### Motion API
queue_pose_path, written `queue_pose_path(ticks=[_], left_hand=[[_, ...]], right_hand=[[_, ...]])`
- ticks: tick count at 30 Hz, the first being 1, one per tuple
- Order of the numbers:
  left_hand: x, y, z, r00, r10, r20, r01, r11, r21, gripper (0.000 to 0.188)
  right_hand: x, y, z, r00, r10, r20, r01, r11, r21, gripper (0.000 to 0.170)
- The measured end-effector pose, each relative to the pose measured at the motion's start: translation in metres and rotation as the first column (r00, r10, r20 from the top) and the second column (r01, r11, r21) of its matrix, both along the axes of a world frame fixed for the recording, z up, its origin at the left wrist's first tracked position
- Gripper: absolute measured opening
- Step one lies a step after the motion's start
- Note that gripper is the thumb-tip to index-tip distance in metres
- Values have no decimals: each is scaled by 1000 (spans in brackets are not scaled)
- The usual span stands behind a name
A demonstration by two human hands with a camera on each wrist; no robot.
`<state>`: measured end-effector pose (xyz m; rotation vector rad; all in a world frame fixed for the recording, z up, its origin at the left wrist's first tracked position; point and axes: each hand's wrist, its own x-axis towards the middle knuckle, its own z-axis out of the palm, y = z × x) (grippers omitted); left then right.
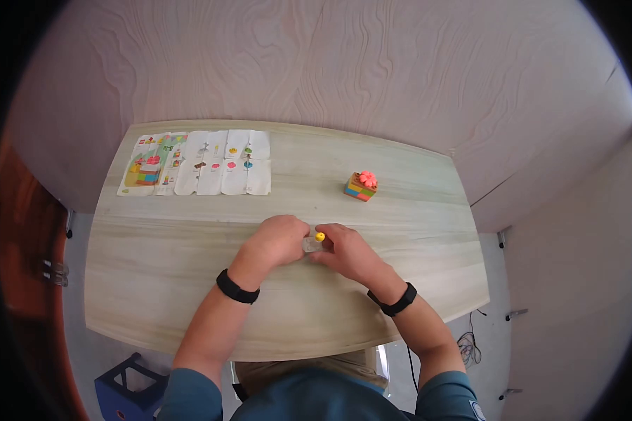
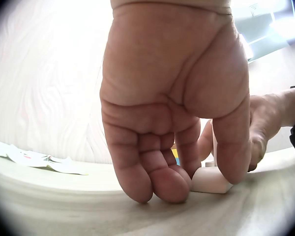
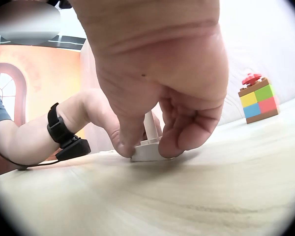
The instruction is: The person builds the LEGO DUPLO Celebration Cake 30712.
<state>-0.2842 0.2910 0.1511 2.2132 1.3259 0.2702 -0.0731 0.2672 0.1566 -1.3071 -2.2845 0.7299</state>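
Near the middle of the table, both hands meet at a low white toy brick point(image 1: 312, 245). An upright white stick point(image 3: 150, 127) rises from the brick, and a yellow piece point(image 1: 319, 237) tops it in the head view. My left hand point(image 1: 277, 240) pinches one end of the brick between thumb and forefinger, its other fingers curled down close to the tabletop. From the other side, my right hand point(image 1: 351, 254) grips the brick beside the stick, thumb on one side and fingers on the other. Fingers partly hide the brick in both wrist views.
Farther back on the right stands a small cake of coloured toy bricks point(image 1: 360, 191) with a red flower-shaped piece point(image 1: 367, 179) on top. A creased instruction sheet point(image 1: 221, 179) lies at the back left. The wooden table point(image 1: 154, 281) ends in a curved front edge by the person.
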Motion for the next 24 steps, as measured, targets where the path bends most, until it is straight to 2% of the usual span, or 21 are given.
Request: queue_pose_path(ticks=[3,6,10,12,13,16,17,19,24], left_hand=[[0,-1,-10,1000,3,13,-3,1000,7,25],[-2,4,-15,1000,-12,-22,13,999,41,24],[-9,4,2,996,-14,-92,13,1000,-11,32],[-14,7,3,996,-10,-91,5,999,-47,37],[-16,9,0,995,8,-95,-14,998,-59,41],[-15,12,1,994,28,-104,-38,995,-89,47],[-14,12,3,992,38,-119,-51,993,-110,49],[-13,13,0,992,29,-120,-41,994,-99,52],[-11,11,-3,986,39,-165,-57,992,-110,67]], right_hand=[[3,-6,4,1000,11,26,-10,999,-53,46],[8,1,-5,997,37,69,-26,988,-152,44],[25,9,-2,998,34,50,-23,978,-206,40],[48,11,6,991,-104,79,121,963,-241,35],[65,14,8,990,-113,86,130,963,-236,35],[128,29,1,909,-380,172,406,899,-164,33],[145,34,2,906,-389,169,415,895,-162,33],[165,47,5,849,-507,153,528,828,-190,37],[168,81,-4,870,-486,86,494,855,-161,46]])
